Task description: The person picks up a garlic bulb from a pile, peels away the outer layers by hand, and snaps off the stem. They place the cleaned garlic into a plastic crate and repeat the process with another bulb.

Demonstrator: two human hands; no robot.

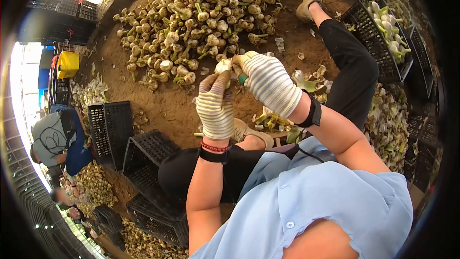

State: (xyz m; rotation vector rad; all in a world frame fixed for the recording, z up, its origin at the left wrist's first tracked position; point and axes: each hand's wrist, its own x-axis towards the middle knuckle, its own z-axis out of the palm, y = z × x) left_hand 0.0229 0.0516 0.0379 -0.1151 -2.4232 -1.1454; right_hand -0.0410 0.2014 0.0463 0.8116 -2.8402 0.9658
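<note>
Gripping garlic bulb (223,65): both gloved hands (215,110) (270,82) | black crate (366,39), upper right: holds pale, green-stemmed garlic (390,31)

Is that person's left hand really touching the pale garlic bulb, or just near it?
Touching. The head view shows the gloved fingers of the left hand against the lower side of the garlic bulb.
</note>
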